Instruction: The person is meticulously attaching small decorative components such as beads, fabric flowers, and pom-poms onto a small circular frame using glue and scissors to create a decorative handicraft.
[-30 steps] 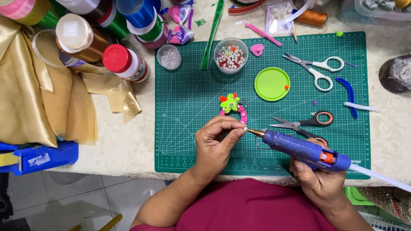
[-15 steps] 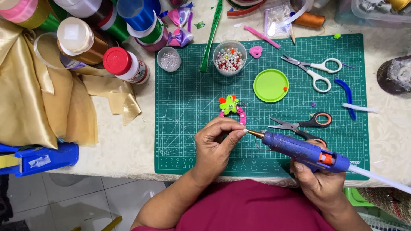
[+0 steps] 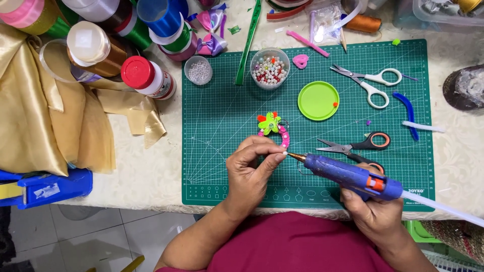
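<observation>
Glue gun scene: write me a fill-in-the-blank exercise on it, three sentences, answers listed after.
1. The right hand holds a glue gun whose body is coloured ____.
2. The left hand pinches the end of a pink beaded hoop that lies on the green cutting ____.
3. The round green lid lies just left of the white-handled ____.

Missing words: blue; mat; scissors

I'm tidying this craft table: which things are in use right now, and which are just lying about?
In use:
left hand
pink beaded ornament
right hand
blue glue gun

Lying about:
white-handled scissors
orange-handled scissors
green lid
bead tub
gold fabric
</observation>
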